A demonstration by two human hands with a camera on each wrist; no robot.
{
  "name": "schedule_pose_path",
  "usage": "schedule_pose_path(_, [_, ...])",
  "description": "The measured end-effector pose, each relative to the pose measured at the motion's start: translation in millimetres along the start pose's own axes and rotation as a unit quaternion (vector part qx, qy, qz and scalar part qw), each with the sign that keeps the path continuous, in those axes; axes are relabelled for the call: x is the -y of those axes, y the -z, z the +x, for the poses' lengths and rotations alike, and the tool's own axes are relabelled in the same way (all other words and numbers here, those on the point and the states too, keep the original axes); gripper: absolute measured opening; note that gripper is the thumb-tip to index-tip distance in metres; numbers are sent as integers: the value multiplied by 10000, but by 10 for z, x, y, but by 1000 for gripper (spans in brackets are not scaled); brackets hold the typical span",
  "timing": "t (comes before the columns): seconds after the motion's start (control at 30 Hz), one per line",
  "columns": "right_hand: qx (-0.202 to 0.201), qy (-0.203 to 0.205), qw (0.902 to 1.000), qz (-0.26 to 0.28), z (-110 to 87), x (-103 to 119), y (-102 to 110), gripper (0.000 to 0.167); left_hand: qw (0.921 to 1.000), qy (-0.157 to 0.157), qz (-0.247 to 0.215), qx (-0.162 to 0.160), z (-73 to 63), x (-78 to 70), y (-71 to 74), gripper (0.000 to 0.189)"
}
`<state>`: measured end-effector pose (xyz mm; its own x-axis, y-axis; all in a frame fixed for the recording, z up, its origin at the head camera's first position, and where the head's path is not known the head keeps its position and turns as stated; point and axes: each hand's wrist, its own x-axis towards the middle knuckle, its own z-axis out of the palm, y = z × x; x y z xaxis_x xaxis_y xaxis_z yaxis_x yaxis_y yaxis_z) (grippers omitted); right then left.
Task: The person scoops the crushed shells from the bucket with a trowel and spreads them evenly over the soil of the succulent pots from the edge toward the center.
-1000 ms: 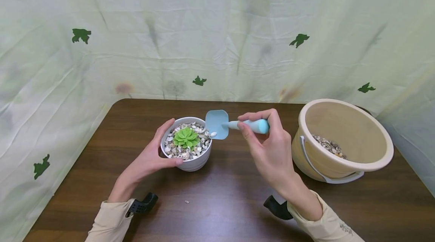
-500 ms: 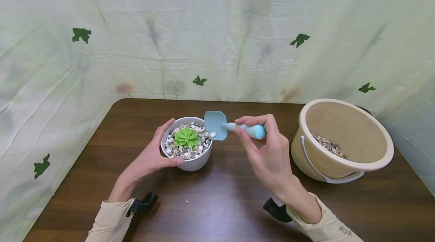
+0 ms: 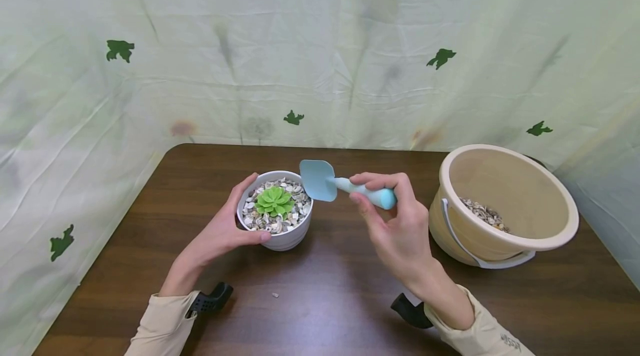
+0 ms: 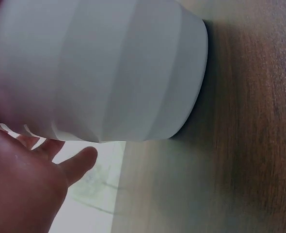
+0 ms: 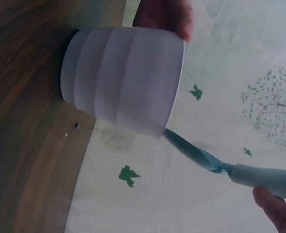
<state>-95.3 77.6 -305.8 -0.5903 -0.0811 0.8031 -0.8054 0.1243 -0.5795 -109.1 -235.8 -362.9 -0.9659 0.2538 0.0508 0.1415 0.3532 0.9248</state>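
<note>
A white ridged flower pot (image 3: 287, 241) stands upright on the table, filled with small pale stones or shell bits (image 3: 258, 224) around a green succulent (image 3: 274, 201). My left hand (image 3: 220, 234) holds its left side, thumb at the front and fingers at the back. In the left wrist view the pot (image 4: 119, 73) rests its base on the wood. With my right hand (image 3: 400, 228) I grip the handle of a light blue hand trowel (image 3: 318, 180). The trowel's blade (image 5: 194, 153) meets the pot's rim in the right wrist view, and no stones show on it.
To the right stands a cream bucket (image 3: 450, 234) with a pale handle and some pebbles (image 3: 484, 214) inside. One small bit (image 3: 275, 295) lies on the brown table (image 3: 320, 311) in front. A printed cloth (image 3: 320, 56) hangs behind the table.
The pale stone at the trowel blade's edge is gone from it now. The blade has tipped and its handle end has dropped slightly. My left hand and the pot have stayed put.
</note>
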Motion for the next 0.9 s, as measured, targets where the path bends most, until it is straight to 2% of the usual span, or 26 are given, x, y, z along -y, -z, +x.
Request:
schedule_pose_path(0.1, [-191, -337, 9982, 459, 5, -58, 25, 30, 9999, 38, -131, 33, -3, -5, -1, 107])
schedule_pose_path(0.2, [-562, -1051, 9877, 1016, 26, -134, 66, 25, 9999, 58, -157, 39, -4, -3, -4, 107])
schedule_pose_path(0.33, [-1022, -2085, 9566, 1762, 76, -228, 143, 24, 9998, 62, -190, 51, -4, 3, -5, 107])
schedule_pose_path(0.47, [-1308, -2745, 9236, 2334, 135, -282, 230, 24, 9997, 40, -242, 54, -1, 5, -2, 107])
schedule_pose_path(0.63, [-1460, -3181, 8940, 2797, 192, -288, 363, 20, 9997, 53, -234, 62, 1, 1, 0, 107])
schedule_pose_path(0.7, [-1492, -3285, 8852, 2937, 211, -279, 422, 17, 9997, 48, -222, 57, 0, 2, 0, 107])
schedule_pose_path(0.8, [-1528, -3306, 8777, 3115, 237, -262, 521, 14, 9997, 14, -227, 41, -2, 8, 0, 107])
schedule_pose_path(0.9, [-1522, -3240, 8763, 3225, 264, -241, 637, 13, 9997, -21, -258, 34, -3, 15, -1, 109])
